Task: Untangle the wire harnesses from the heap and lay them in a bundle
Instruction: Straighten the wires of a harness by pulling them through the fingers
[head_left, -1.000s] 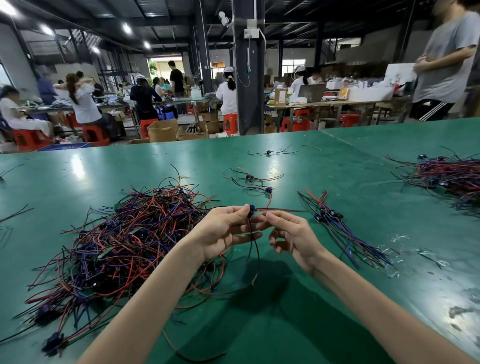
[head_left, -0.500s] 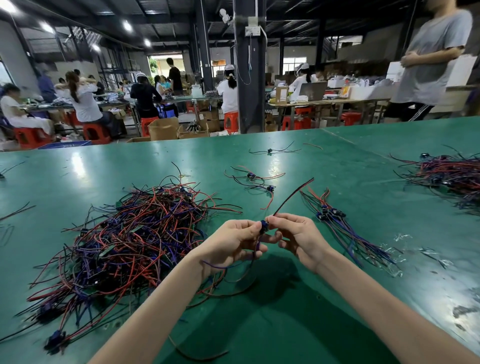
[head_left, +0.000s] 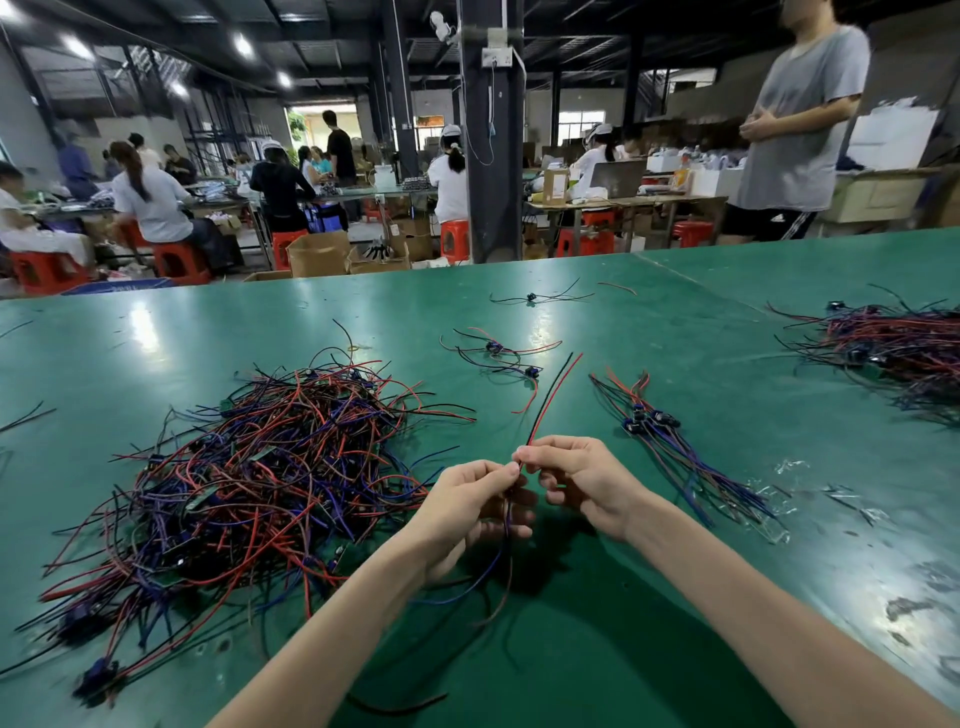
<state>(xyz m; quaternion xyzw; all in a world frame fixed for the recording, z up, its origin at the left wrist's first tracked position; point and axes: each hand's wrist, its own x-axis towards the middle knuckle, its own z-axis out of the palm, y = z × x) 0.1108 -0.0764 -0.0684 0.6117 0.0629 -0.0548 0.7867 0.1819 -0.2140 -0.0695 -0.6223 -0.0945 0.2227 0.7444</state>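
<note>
We hold one harness (head_left: 540, 415) between both hands, above the table (head_left: 675, 322) and just right of the heap (head_left: 249, 467). The left hand (head_left: 467, 504) has its fingers curled, thumb and forefinger pinching the harness; the right hand (head_left: 582, 478) pinches it from the other side, fingertips touching the left's. The connector we could see between our fingers a second ago is now hidden inside the pinch.

What has changed is the lie of the wires. A second ago the red lead ran flat along the table to the right; half a second ago it had swung upward; now the red and black leads (head_left: 558, 384) stand straight together, pointing away from us. The blue leads (head_left: 506, 525) hang from the left hand down to the table.

We judge this harness nearly straightened and ready for the bundle (head_left: 670, 447), which lies near our right hand. Whether its lower ends are free of the heap's edge we cannot tell; a gentle lift would show it. The heap remains large, so most of the task is ahead of us
</note>
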